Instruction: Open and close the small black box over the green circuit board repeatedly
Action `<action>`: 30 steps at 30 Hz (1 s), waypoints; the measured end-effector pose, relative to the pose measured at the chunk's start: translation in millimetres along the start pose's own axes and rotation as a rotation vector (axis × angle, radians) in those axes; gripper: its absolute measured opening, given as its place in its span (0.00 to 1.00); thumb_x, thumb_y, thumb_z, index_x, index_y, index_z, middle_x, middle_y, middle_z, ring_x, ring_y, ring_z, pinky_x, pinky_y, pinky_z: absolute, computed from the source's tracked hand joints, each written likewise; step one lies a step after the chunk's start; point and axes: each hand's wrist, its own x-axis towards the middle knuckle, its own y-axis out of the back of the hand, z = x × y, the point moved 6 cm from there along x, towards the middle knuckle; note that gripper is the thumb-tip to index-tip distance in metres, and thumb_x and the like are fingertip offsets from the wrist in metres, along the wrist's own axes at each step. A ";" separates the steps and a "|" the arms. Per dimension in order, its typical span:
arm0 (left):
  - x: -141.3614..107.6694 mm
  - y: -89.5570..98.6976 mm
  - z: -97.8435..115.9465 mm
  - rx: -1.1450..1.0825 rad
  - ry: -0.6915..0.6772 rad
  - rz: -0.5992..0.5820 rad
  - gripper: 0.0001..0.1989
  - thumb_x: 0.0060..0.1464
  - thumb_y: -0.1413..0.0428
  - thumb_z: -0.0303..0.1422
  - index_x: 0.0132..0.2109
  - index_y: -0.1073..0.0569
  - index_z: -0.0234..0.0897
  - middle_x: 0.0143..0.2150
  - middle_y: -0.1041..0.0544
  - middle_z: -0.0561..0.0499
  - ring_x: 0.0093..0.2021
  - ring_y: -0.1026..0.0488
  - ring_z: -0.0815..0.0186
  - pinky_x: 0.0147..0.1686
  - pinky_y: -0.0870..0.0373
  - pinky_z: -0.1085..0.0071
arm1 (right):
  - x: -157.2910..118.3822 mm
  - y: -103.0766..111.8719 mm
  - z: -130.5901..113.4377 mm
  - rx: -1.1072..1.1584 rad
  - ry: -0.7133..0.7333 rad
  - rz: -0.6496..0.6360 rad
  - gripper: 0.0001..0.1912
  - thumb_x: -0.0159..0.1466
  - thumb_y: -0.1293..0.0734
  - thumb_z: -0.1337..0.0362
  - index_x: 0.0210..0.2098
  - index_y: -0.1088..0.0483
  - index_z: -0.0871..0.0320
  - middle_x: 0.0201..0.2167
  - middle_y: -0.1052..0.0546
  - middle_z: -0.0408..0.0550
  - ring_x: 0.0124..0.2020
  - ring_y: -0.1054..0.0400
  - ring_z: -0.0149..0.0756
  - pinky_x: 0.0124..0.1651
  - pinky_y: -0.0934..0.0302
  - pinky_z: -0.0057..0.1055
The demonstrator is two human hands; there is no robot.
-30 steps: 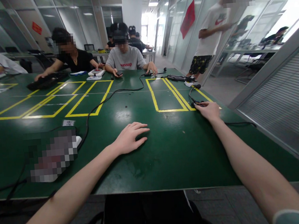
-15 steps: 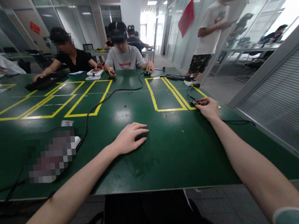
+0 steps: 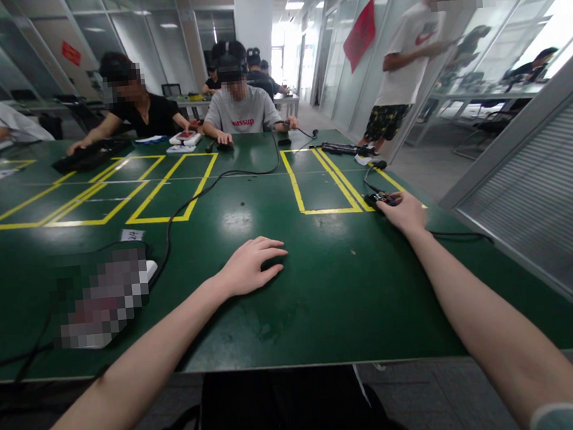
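My left hand (image 3: pixel 253 266) rests on the green table (image 3: pixel 324 305), palm down, with its fingers stretched out and nothing in them. Farther off to the right, my right hand (image 3: pixel 407 212) has its fingers closed round a small dark device (image 3: pixel 381 198) at the near end of a taped strip. The device looks like bare electronics with small coloured parts; my fingers hide some of it. Just beyond it lies a short black cable (image 3: pixel 368 180) with a rounded black end (image 3: pixel 379 165).
Yellow tape outlines (image 3: pixel 329 210) mark the table. A white-edged, blurred-out device (image 3: pixel 94 340) lies left, near a small "24" label (image 3: pixel 132 235). A long black cable (image 3: pixel 168 242) crosses the table. A black tripod-like object (image 3: pixel 343 148) lies beyond. Co-workers sit opposite; a person (image 3: pixel 406 64) stands right.
My hands stay nearly in place, and the view shifts slightly. Across the table, the co-worker in grey has lowered one hand onto a dark object and raised the other.
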 end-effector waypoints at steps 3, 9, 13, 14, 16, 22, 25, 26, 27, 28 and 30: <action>0.2 -0.6 -0.3 0.000 0.002 -0.004 0.14 0.66 0.43 0.35 0.55 0.22 0.39 0.59 0.22 0.43 0.58 0.25 0.55 0.60 0.29 0.53 | -6.2 -0.7 -8.7 -0.009 -0.078 -0.041 0.20 0.55 0.27 0.55 0.44 0.25 0.58 0.42 0.19 0.57 0.44 0.25 0.51 0.44 0.32 0.42; 1.5 -1.2 -1.0 -0.020 0.002 0.022 0.17 0.66 0.44 0.34 0.60 0.25 0.41 0.61 0.22 0.44 0.60 0.26 0.55 0.60 0.29 0.54 | -42.1 -16.3 -71.3 0.179 0.189 -0.268 0.19 0.52 0.25 0.53 0.39 0.25 0.57 0.37 0.19 0.53 0.41 0.25 0.48 0.42 0.32 0.39; 2.3 4.4 1.8 -0.039 0.002 0.098 0.23 0.65 0.43 0.37 0.65 0.30 0.42 0.65 0.27 0.42 0.63 0.30 0.54 0.62 0.31 0.52 | -102.4 -22.5 -135.0 0.382 0.524 -0.542 0.17 0.55 0.26 0.55 0.41 0.24 0.56 0.41 0.19 0.50 0.43 0.25 0.45 0.45 0.31 0.39; 2.3 6.4 3.4 -0.046 -0.006 0.120 0.24 0.64 0.42 0.38 0.65 0.30 0.42 0.65 0.27 0.41 0.64 0.30 0.53 0.63 0.32 0.52 | -120.8 -21.9 -149.6 0.442 0.602 -0.630 0.17 0.56 0.26 0.56 0.43 0.24 0.56 0.42 0.19 0.50 0.44 0.25 0.45 0.45 0.31 0.38; 2.2 8.4 7.4 -0.070 -0.030 0.130 0.25 0.61 0.39 0.42 0.62 0.29 0.40 0.61 0.25 0.41 0.60 0.28 0.52 0.60 0.31 0.54 | -157.7 -18.8 -173.9 0.543 0.745 -0.822 0.17 0.57 0.26 0.58 0.45 0.24 0.56 0.41 0.19 0.49 0.43 0.24 0.42 0.44 0.31 0.35; 1.6 3.0 11.3 -0.107 0.010 -0.016 0.23 0.52 0.34 0.49 0.46 0.25 0.38 0.34 0.24 0.51 0.37 0.26 0.61 0.36 0.31 0.69 | -206.5 -6.2 -198.0 0.662 0.915 -1.050 0.16 0.59 0.26 0.62 0.47 0.23 0.58 0.43 0.18 0.49 0.36 0.24 0.36 0.40 0.31 0.30; 1.4 3.0 11.6 -0.074 0.012 -0.032 0.28 0.51 0.32 0.48 0.53 0.26 0.38 0.39 0.22 0.49 0.41 0.25 0.59 0.40 0.30 0.67 | -200.5 -3.3 -197.4 0.661 0.939 -0.966 0.14 0.61 0.27 0.62 0.46 0.22 0.57 0.42 0.18 0.50 0.38 0.23 0.38 0.42 0.30 0.33; 1.4 3.3 11.5 -0.064 0.008 -0.030 0.29 0.51 0.32 0.48 0.55 0.27 0.38 0.42 0.21 0.48 0.43 0.25 0.58 0.42 0.29 0.66 | -197.8 -2.3 -197.3 0.664 0.949 -0.931 0.13 0.62 0.28 0.61 0.46 0.22 0.57 0.42 0.18 0.50 0.40 0.23 0.40 0.43 0.29 0.34; 1.4 3.5 11.2 -0.056 0.006 -0.025 0.30 0.52 0.32 0.47 0.57 0.27 0.38 0.44 0.20 0.46 0.45 0.25 0.56 0.45 0.28 0.64 | -195.3 -1.4 -197.3 0.670 0.956 -0.896 0.12 0.63 0.28 0.60 0.45 0.22 0.56 0.43 0.18 0.51 0.42 0.23 0.41 0.45 0.29 0.36; 1.4 3.6 10.6 -0.050 0.008 -0.019 0.30 0.53 0.33 0.47 0.59 0.28 0.38 0.47 0.20 0.45 0.47 0.25 0.55 0.47 0.28 0.62 | -193.2 -0.8 -197.3 0.679 0.961 -0.865 0.11 0.64 0.29 0.60 0.45 0.21 0.56 0.43 0.18 0.52 0.43 0.23 0.42 0.47 0.29 0.37; 1.3 3.6 9.0 -0.046 0.019 -0.005 0.33 0.54 0.34 0.46 0.63 0.30 0.40 0.51 0.20 0.44 0.50 0.26 0.54 0.51 0.27 0.60 | -190.0 -0.8 -196.8 0.692 0.962 -0.810 0.11 0.66 0.29 0.58 0.45 0.21 0.55 0.45 0.19 0.53 0.44 0.22 0.42 0.50 0.29 0.39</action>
